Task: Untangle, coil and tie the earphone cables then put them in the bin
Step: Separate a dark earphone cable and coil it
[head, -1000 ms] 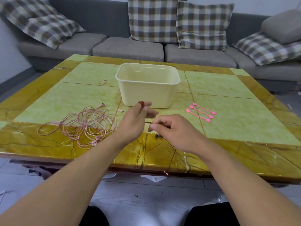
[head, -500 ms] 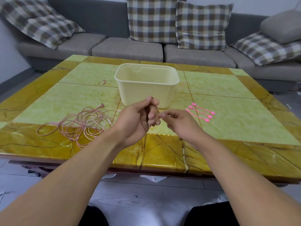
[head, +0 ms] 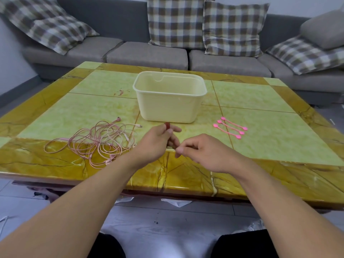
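My left hand point(head: 158, 141) holds a small dark red coiled earphone cable point(head: 167, 125) between thumb and fingers, just in front of the cream plastic bin point(head: 169, 107). My right hand point(head: 204, 153) pinches a thin dark strand of that cable close to my left fingers. A tangled heap of pink earphone cables point(head: 96, 142) lies on the table to the left, apart from both hands. Three pink cable ties point(head: 230, 127) lie to the right of the bin. Most of the red coil is hidden inside my left hand.
The yellow-green marble-patterned table point(head: 260, 101) carries everything; its near edge runs under my forearms. A grey sofa point(head: 149, 54) with checked cushions stands behind the table. Grey floor shows below.
Both hands have dropped slightly toward the near edge of the table. The right hand has shifted down beside the left fingers, still on the cable strand. The pink heap has not moved.
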Motion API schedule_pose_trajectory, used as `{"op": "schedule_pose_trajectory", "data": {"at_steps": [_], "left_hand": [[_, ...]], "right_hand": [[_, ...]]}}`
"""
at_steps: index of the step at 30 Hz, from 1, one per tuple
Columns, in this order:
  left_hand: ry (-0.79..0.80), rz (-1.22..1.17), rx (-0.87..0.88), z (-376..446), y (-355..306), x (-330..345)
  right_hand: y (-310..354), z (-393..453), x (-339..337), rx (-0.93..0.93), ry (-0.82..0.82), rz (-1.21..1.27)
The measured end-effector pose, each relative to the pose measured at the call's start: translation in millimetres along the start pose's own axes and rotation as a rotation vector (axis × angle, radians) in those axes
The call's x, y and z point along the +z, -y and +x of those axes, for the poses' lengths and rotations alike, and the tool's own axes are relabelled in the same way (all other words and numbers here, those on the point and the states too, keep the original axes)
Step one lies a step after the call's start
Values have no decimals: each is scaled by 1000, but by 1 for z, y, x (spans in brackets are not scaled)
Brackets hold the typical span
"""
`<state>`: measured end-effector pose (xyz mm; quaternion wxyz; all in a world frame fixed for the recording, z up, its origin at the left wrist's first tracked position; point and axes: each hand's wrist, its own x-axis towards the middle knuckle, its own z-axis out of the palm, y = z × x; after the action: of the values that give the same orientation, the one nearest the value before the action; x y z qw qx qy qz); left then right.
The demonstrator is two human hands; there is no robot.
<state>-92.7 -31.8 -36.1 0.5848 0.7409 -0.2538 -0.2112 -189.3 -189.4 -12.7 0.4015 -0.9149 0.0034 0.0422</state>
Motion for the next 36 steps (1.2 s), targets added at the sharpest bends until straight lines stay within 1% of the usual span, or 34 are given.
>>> {"op": "schedule_pose_trajectory", "data": {"at_steps": [3, 6, 8, 10, 12, 14, 16, 19, 24, 27, 32, 34, 36], "left_hand": [[140, 113, -79, -6, -7, -1], [284, 104, -152, -9, -16, 2], [314, 31, -192, -8, -19, 3], [347, -115, -231, -8, -21, 1], [380, -239, -231, -7, -22, -2], [378, -329, -211, -8, -22, -3], [357, -410, -204, -9, -22, -1], [334, -467, -183, -9, -22, -1], [310, -469, -139, -8, -21, -1], [339, -461, -131, -8, -20, -2], [454, -454, -189, -9, -19, -2], [459, -440, -208, -9, -18, -1], [425, -423, -225, -11, -17, 3]], "right_hand": [[-6, -1, -9, 5, -119, 4], [-8, 1, -9, -43, -210, 47], [-9, 2, -7, -78, -274, 85], [-11, 5, -9, -92, -353, 157], [-14, 7, -11, -76, -407, 226], [-15, 8, -10, -56, -387, 258], [-16, 8, -7, -40, -325, 266], [-14, 7, -5, -24, -267, 288], [-9, 4, -9, -55, -198, 279], [-7, 1, -11, -86, -176, 311], [-6, -1, -14, -138, -155, 307], [-7, -1, -15, -125, -159, 299], [-9, 0, -17, -109, -166, 273]]}}
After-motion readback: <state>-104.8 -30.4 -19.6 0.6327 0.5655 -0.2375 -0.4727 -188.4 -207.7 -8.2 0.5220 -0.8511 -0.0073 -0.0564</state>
